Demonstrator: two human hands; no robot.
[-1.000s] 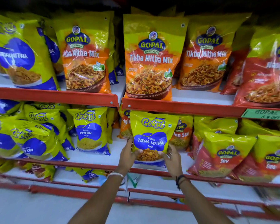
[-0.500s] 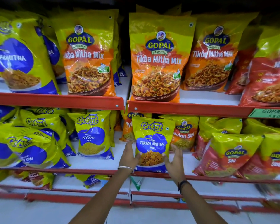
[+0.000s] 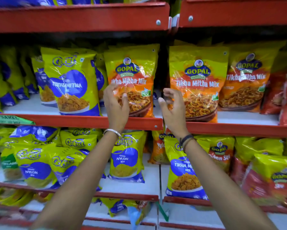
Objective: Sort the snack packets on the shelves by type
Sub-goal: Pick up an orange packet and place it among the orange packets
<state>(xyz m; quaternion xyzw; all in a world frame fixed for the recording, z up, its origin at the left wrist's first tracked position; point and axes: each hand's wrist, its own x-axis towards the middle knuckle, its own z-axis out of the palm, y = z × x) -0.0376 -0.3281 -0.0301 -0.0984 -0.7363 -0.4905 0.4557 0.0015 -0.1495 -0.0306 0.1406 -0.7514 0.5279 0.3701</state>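
Note:
An orange and yellow Gopal Tikha Mitha Mix packet (image 3: 132, 75) stands on the middle shelf. My left hand (image 3: 116, 105) is raised in front of its lower left part, fingers apart, holding nothing. My right hand (image 3: 172, 107) hovers open just to its right, in front of a second Gopal Tikha Mitha Mix packet (image 3: 197, 80). The yellow and blue Gokul Tikha Mitha packet (image 3: 182, 170) stands free on the lower shelf under my right forearm. A larger Gokul Tikha Mitha packet (image 3: 71, 83) stands left of my left hand.
Red shelf edges (image 3: 73, 120) run across the view at several heights. Gokul Nylon Sev packets (image 3: 126, 160) fill the lower shelf's left, red Gopal Sev packets (image 3: 275, 178) its right. A third Gopal Tikha Mitha Mix packet (image 3: 245, 80) stands at the middle shelf's right.
Both hands let go of the small Gokul Tikha Mitha packet on the lower shelf and rose to the middle shelf. The camera tilted upward and moved closer.

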